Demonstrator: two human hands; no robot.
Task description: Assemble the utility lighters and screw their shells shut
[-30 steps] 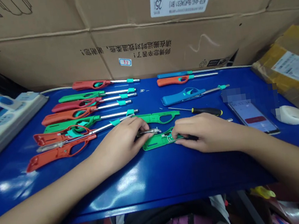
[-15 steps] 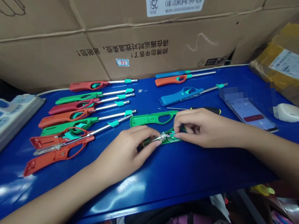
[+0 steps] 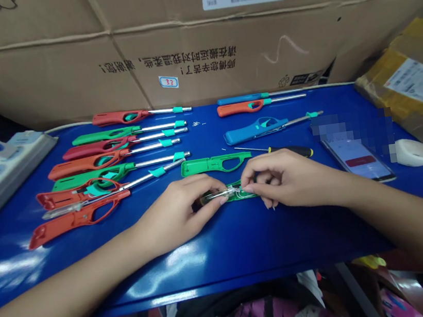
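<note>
My left hand (image 3: 181,206) is closed, thumb and fingers around a clear fuel tank (image 3: 216,195) of a lighter. The tank lies at the left end of a green lighter half-shell (image 3: 244,194), partly hidden by my hands. My right hand (image 3: 286,177) pinches at the shell's middle, near thin white wires; what its fingertips hold is too small to make out. Just beyond lies the other green half-shell (image 3: 205,165), its hollow side up. Behind my right hand is a screwdriver (image 3: 292,151) with a black and yellow handle.
Several long-necked lighters (image 3: 91,166) lie in rows on the left, an opened orange one (image 3: 82,217) nearest. Blue and orange lighters (image 3: 256,130) lie at the back right. A phone (image 3: 357,157), a white mouse-like object (image 3: 414,151), a taped box (image 3: 412,85) and a power strip (image 3: 13,164) flank them.
The view has tilted down slightly. My right fingertips have shifted a little left toward the tank's end, and its lower fingers have uncurled downward. My left hand keeps its hold on the tank.
</note>
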